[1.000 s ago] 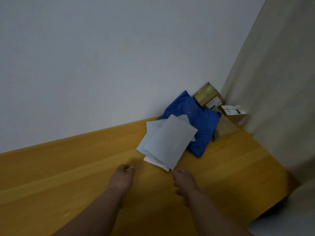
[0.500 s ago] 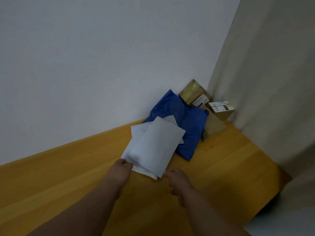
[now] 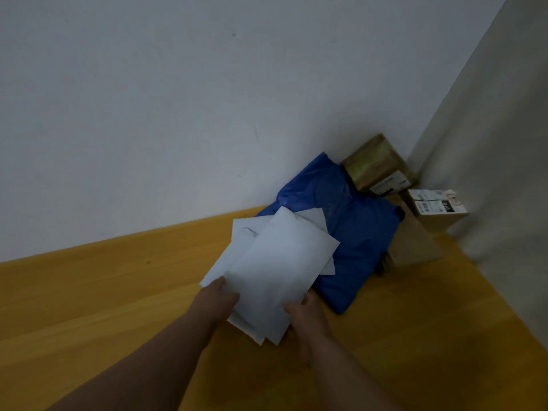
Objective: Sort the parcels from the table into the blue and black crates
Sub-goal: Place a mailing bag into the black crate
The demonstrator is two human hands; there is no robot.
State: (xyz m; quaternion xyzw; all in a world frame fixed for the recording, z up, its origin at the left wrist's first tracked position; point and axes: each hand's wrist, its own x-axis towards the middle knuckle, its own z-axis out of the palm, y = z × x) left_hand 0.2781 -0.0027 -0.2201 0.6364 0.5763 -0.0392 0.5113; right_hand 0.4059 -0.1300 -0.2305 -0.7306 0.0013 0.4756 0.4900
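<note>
A stack of white mailer envelopes (image 3: 278, 262) lies on the wooden table (image 3: 103, 292), partly over a blue plastic parcel bag (image 3: 355, 232). My left hand (image 3: 218, 298) grips the stack's near left edge. My right hand (image 3: 308, 317) holds its near right corner, thumb on top. Behind the blue bag, in the corner, sit a taped brown cardboard box (image 3: 376, 164), a small box with white labels (image 3: 436, 204) and a flat brown parcel (image 3: 415, 241). No crate is in view.
A white wall (image 3: 178, 114) runs along the table's far edge. A beige curtain (image 3: 504, 143) hangs at the right, touching the corner boxes. The table's right edge (image 3: 501, 307) runs diagonally towards me.
Both hands moved forward from the bare table and took hold of the white envelope stack at its near edge. The camera came closer to the pile.
</note>
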